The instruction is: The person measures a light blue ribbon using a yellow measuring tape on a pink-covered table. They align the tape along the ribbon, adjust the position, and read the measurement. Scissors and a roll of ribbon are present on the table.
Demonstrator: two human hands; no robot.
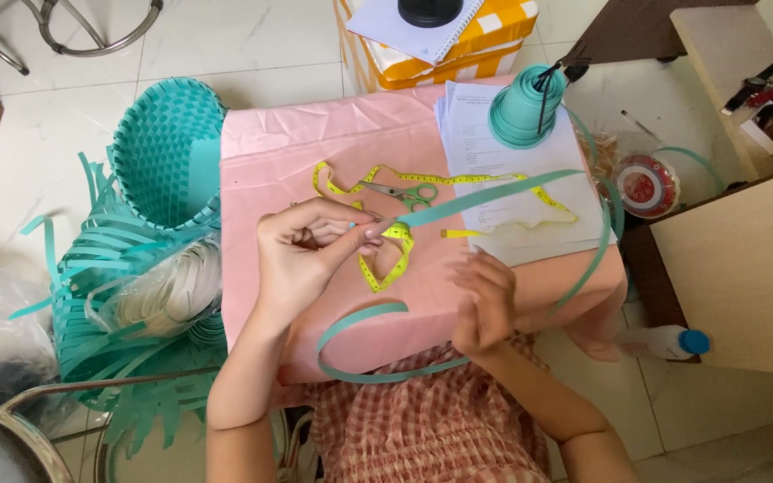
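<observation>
One teal strap [485,195] in left hand [301,255], long axis up-right.

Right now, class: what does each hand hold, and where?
Left hand pinches the teal strip at one end, beside the tape measure. Right hand: blurred, cannot tell.

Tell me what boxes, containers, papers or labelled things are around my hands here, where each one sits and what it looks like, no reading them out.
Striped box: top centre, beyond the pink table; orange and white.
Spiral notebook: on that box; white, a black round thing on it.
Printed sheets: table's right side, under the teal cup; white stack.
Round tin: right of the table; red and white lid.
Plastic bottle: floor, lower right; white, lying down, blue cap.
</observation>
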